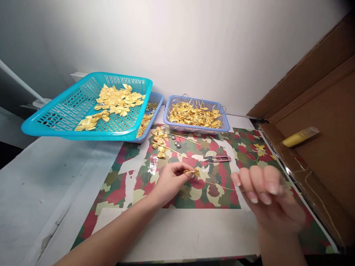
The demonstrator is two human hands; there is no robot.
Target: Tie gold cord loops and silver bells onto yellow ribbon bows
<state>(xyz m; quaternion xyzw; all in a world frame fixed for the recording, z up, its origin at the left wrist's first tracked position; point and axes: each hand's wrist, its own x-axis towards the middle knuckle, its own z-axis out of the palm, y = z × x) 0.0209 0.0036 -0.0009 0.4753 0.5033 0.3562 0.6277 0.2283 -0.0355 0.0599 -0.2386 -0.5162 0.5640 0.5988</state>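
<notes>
My left hand (173,181) pinches a small gold ribbon bow (196,171) between thumb and fingertips above the patterned table cover. From the bow a thin gold thread (226,188) stretches to my right hand (273,195), whose fingers are curled closed around its end and slightly blurred. Pink-handled thread snips (219,159) lie just beyond the bow. Further back are several loose gold bows (160,136), two of them near thin gold stems, and small silver bells (177,145).
A turquoise basket (63,131) of gold bows rests at the left, partly over a blue basket (159,101). Another blue basket (194,129) with looped bows stands at the back. Cardboard (318,92) walls the right side, with a yellow tube (299,137) beside it. One bow (260,147) lies nearby.
</notes>
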